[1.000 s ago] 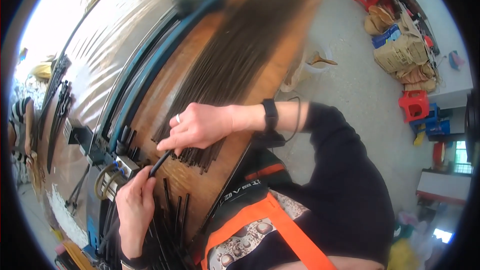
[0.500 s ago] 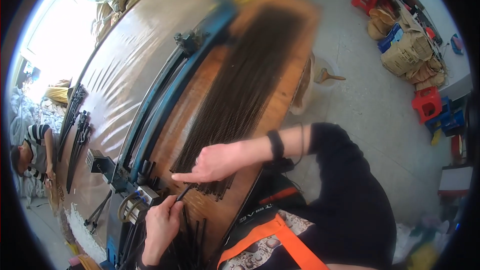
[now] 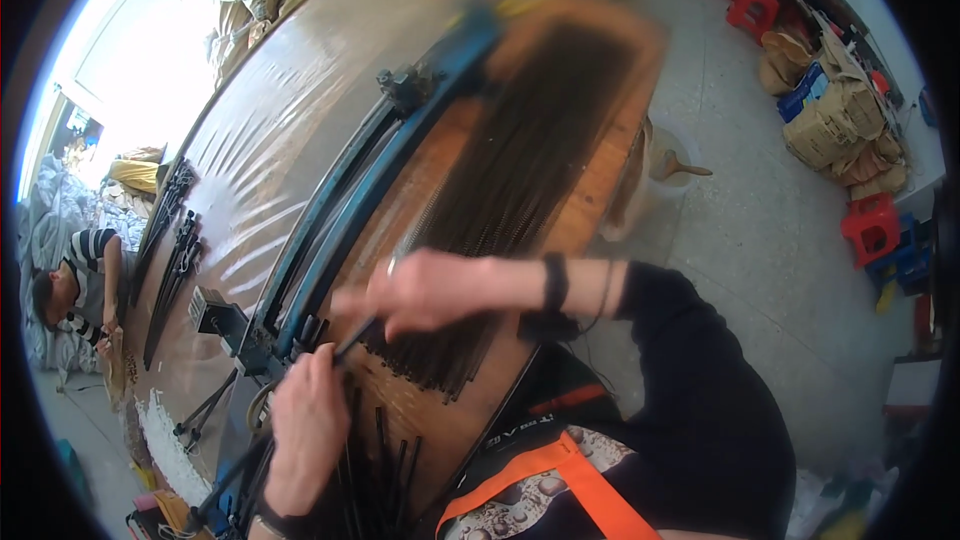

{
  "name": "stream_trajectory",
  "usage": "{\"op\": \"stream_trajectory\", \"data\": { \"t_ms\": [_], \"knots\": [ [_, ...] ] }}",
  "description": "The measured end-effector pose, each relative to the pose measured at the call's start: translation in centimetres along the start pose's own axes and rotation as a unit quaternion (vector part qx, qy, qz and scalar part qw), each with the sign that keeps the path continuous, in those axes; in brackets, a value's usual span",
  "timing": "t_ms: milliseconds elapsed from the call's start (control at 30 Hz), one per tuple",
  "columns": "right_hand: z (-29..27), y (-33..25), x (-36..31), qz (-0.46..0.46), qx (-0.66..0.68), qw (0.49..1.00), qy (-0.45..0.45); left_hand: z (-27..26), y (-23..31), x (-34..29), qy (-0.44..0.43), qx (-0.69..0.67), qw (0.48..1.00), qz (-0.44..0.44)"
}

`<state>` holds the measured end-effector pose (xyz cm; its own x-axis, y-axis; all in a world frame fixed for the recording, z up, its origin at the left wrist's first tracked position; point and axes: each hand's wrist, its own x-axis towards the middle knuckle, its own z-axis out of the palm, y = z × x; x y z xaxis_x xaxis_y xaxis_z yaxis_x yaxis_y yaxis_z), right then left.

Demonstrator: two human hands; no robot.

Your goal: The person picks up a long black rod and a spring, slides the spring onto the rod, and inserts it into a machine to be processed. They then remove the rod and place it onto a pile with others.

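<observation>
My left hand (image 3: 310, 422) is closed around a thin black rod (image 3: 356, 337), whose far end slants up toward my right hand. My right hand (image 3: 428, 292), smeared by motion, hovers over the near end of a broad layer of long dark coil springs (image 3: 490, 195). Its fingers are too blurred to show whether they hold anything. The springs lie side by side on a wooden board (image 3: 592, 202). Beside them runs a long blue metal rail fixture (image 3: 352, 202), with a metal block (image 3: 262, 352) at its near end, close to my left hand.
More black rods (image 3: 400, 470) lie at the board's near end. Bundles of black parts (image 3: 172, 275) rest on the plastic-covered table (image 3: 240, 155), where another person (image 3: 88, 275) works at the far left. A tub with a brush (image 3: 682, 168) stands on the floor right of the board.
My left hand has moved up and turned, with the rod still in it. My right hand has shifted slightly up and blurred. The whole view has slid a little.
</observation>
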<state>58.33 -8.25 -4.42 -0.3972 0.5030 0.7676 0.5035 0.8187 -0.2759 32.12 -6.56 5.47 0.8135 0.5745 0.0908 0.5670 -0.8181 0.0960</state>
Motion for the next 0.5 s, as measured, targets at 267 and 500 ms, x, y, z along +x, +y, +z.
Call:
{"op": "stream_trajectory", "data": {
  "t_ms": [267,500],
  "knots": [
    [-7.7,6.3,-1.2,0.268,-0.132,0.951,-0.076,-2.7,-1.3,7.6,-0.051,0.029,0.998,0.020],
    [-10.9,9.0,-1.3,0.168,-0.134,0.976,-0.032,-0.3,-0.9,10.3,0.043,-0.027,0.994,0.092]
  ]
}}
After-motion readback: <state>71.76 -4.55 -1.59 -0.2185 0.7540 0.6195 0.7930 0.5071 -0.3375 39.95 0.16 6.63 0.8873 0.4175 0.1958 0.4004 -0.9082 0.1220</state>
